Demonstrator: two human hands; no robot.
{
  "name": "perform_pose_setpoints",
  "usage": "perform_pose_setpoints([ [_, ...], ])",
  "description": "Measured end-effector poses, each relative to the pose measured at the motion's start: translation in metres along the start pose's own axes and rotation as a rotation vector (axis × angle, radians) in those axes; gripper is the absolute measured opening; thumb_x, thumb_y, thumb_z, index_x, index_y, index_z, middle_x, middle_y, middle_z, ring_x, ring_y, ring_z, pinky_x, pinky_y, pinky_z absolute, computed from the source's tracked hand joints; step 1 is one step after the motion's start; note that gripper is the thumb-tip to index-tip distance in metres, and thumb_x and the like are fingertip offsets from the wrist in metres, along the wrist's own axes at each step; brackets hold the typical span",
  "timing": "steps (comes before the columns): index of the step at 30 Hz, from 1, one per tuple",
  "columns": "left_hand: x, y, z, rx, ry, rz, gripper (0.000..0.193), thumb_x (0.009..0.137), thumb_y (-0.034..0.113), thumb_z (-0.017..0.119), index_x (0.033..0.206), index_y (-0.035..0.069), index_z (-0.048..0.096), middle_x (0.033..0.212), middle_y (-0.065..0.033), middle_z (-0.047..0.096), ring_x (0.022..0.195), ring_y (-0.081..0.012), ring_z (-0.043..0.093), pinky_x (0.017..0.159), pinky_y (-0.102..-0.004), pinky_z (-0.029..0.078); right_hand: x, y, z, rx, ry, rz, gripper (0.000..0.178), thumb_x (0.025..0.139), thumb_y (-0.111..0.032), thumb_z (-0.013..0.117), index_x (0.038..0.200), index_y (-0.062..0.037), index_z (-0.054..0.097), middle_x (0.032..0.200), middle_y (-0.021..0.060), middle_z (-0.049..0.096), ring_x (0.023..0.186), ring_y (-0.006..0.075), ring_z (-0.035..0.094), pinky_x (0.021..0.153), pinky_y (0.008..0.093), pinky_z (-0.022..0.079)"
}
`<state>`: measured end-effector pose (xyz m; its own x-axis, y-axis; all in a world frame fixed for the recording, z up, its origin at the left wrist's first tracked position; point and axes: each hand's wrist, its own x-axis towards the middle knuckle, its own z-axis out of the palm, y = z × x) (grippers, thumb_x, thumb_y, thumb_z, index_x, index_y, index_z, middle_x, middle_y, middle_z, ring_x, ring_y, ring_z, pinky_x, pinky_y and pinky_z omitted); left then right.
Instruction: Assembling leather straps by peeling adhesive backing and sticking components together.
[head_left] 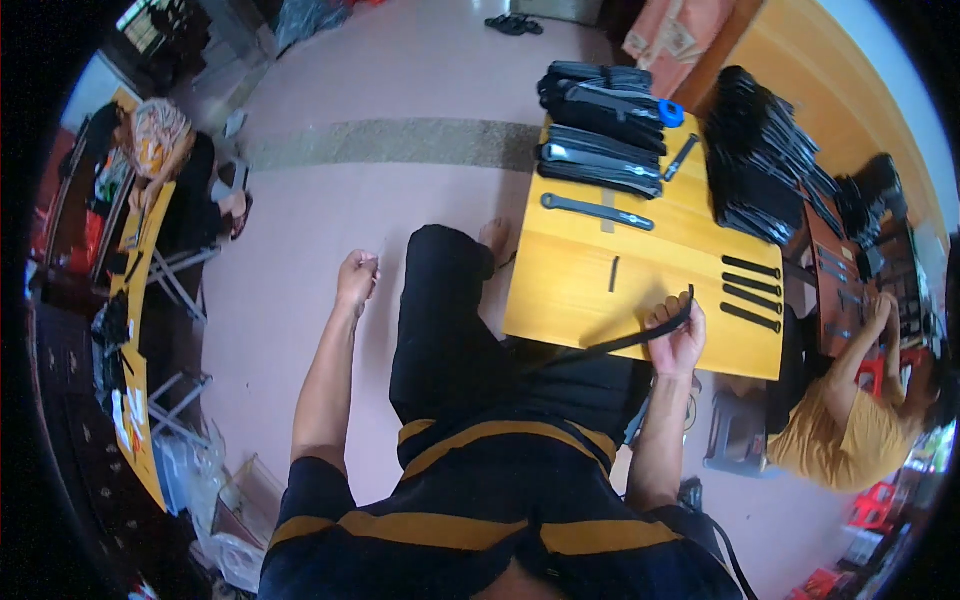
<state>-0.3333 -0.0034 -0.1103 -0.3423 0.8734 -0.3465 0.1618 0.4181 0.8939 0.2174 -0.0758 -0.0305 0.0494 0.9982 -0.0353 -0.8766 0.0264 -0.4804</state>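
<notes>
My right hand [678, 338] is at the near edge of the yellow table, closed around a long black strap [625, 343]. One end of the strap pokes up past the fingers, and the rest slants down left across my lap, dark against my clothes. Out over the floor, left of my knee, my left hand [357, 282] is closed with curled fingers; whatever may be inside is hidden. On the table, beyond my right hand, lie a short thin black strip [614, 274] and a dark grey strap [598, 211] with a looped end. Several short black straps [751, 292] form a row on the right.
Stacks of bundled black straps [603, 160] stand at the far side of the yellow table [560, 300], beside a blue tape roll [671, 113]. A larger black pile [755, 150] is to the right. Co-workers sit at a right table [828, 335] and a left table [150, 440].
</notes>
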Motion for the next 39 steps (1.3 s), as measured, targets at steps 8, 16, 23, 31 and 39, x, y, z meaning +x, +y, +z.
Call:
perform_pose_setpoints([
  [8, 0.075, -0.198, 0.02, 0.301, -0.056, 0.043, 0.021, 0.09, 0.015, 0.068, 0.108, 0.007, 0.074, 0.099, -0.017, 0.076, 0.093, -0.0327, 0.074, 0.083, -0.0431, 0.058, 0.028, 0.008, 0.002, 0.223, 0.014, 0.205, 0.032, 0.108, -0.024, 0.052, 0.078, -0.0192, 0.041, 0.063, -0.008, 0.031, 0.056, 0.0078, 0.032, 0.06, 0.0282, 0.033],
  [16, 0.16, -0.168, 0.126, 0.901, -0.273, 0.004, 0.026, 0.094, 0.027, 0.058, 0.108, 0.013, 0.075, 0.109, -0.0176, 0.075, 0.104, -0.0423, 0.07, 0.091, -0.0539, 0.056, 0.008, -0.014, -0.003, 0.207, 0.077, 0.165, 0.036, 0.114, -0.024, 0.035, 0.079, -0.0184, 0.042, 0.059, -0.0072, 0.039, 0.048, 0.0058, 0.038, 0.052, 0.0249, 0.034],
  [23, 0.227, -0.183, 0.18, 0.835, -0.271, 0.057, 0.023, 0.094, 0.024, 0.059, 0.107, 0.013, 0.075, 0.11, -0.0187, 0.074, 0.104, -0.0426, 0.07, 0.091, -0.0548, 0.055, 0.012, -0.007, 0.01, 0.234, 0.068, 0.18, 0.033, 0.112, -0.025, 0.038, 0.081, -0.0152, 0.046, 0.06, -0.0027, 0.044, 0.049, 0.0096, 0.043, 0.054, 0.0279, 0.035],
  [31, 0.237, -0.192, 0.215, 0.849, -0.491, 0.048, 0.027, 0.092, 0.027, 0.059, 0.103, 0.012, 0.078, 0.11, -0.0189, 0.074, 0.107, -0.0417, 0.07, 0.092, -0.0533, 0.056, 0.01, -0.004, 0.007, 0.329, 0.114, 0.148, 0.036, 0.111, -0.028, 0.04, 0.078, -0.0156, 0.046, 0.056, -0.0027, 0.045, 0.046, 0.0086, 0.042, 0.049, 0.027, 0.033],
  [39, 0.241, -0.179, 0.196, 0.597, -0.682, 0.095, 0.025, 0.087, 0.02, 0.064, 0.107, 0.014, 0.079, 0.11, -0.0169, 0.075, 0.104, -0.0419, 0.069, 0.093, -0.0493, 0.056, 0.009, -0.005, 0.015, 0.286, 0.18, 0.172, 0.037, 0.111, -0.029, 0.039, 0.076, -0.0171, 0.044, 0.056, -0.0043, 0.044, 0.044, 0.0078, 0.041, 0.049, 0.0255, 0.032],
])
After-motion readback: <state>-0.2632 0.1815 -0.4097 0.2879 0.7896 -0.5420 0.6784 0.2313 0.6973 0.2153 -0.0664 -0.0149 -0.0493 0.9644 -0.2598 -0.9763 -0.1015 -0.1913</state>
